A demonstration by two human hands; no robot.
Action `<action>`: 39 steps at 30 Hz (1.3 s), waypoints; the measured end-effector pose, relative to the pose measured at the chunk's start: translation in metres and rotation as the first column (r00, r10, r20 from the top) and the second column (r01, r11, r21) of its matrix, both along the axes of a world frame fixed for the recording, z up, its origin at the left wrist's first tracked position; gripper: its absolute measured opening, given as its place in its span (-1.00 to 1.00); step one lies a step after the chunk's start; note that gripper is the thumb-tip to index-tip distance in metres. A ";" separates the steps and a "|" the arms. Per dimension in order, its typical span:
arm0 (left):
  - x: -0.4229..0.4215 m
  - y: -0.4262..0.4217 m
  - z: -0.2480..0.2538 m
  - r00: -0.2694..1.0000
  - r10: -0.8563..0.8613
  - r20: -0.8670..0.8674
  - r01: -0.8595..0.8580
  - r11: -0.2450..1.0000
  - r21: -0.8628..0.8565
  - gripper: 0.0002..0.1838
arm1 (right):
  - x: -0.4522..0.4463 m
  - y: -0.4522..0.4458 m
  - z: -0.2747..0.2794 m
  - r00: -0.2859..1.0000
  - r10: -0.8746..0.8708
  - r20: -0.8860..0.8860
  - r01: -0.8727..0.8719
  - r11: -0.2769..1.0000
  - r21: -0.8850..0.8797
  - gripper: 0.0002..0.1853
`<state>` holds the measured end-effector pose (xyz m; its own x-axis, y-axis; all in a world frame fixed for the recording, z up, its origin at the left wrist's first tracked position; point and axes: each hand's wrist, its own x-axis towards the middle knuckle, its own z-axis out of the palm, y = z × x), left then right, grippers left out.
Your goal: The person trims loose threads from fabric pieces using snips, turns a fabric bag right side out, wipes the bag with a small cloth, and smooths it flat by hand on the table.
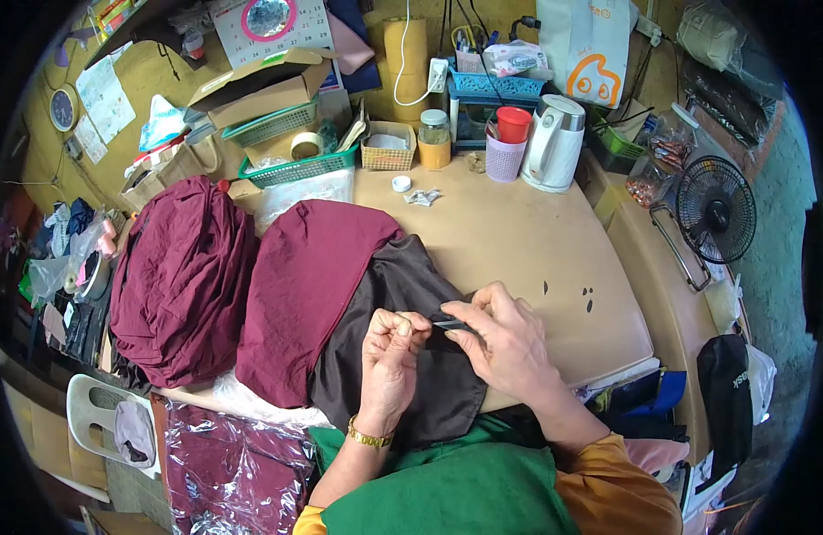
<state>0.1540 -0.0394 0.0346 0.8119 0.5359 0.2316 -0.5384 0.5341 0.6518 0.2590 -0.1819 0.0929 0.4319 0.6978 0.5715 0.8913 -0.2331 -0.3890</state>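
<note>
My right hand (505,343) is closed around a small dark tool with a thin pale metal edge (450,325); its exact kind does not show. The tip points at my left hand (392,357), whose thumb and forefinger are pinched together. Anything in that pinch is too small to make out. Both hands are over the black fabric (411,285) of a garment spread on the table. Its maroon fabric (313,285) lies to the left of the black part. Farther left is a tall heap of crumpled maroon garments (184,281).
A brown-covered table (518,241) carries a small white cap (401,184) and a crumpled silvery scrap (422,197). Along the back stand a white kettle (554,143), a purple cup (504,159), a jar (434,143) and a green basket (300,168). A black fan (716,209) stands right.
</note>
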 end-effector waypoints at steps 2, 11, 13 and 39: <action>0.000 -0.003 0.001 1.000 0.023 0.004 -0.023 1.000 0.017 -0.91 | -0.004 0.001 0.001 1.000 0.010 0.023 -0.010 1.000 -0.012 -0.65; -0.002 -0.005 0.002 0.992 -0.114 0.052 0.116 0.992 -0.044 -0.89 | 0.009 0.010 -0.013 0.888 0.197 -0.415 -0.144 0.977 0.154 -0.72; -0.003 -0.002 0.000 0.985 0.090 -0.149 -0.060 0.978 0.199 -0.89 | 0.020 0.007 -0.021 0.886 0.132 -0.444 -0.128 0.991 0.039 -0.75; -0.007 0.007 -0.001 0.953 -0.256 -0.162 0.241 0.965 -0.104 -0.88 | -0.009 0.000 0.002 0.993 -0.033 0.115 0.025 0.998 0.064 -0.67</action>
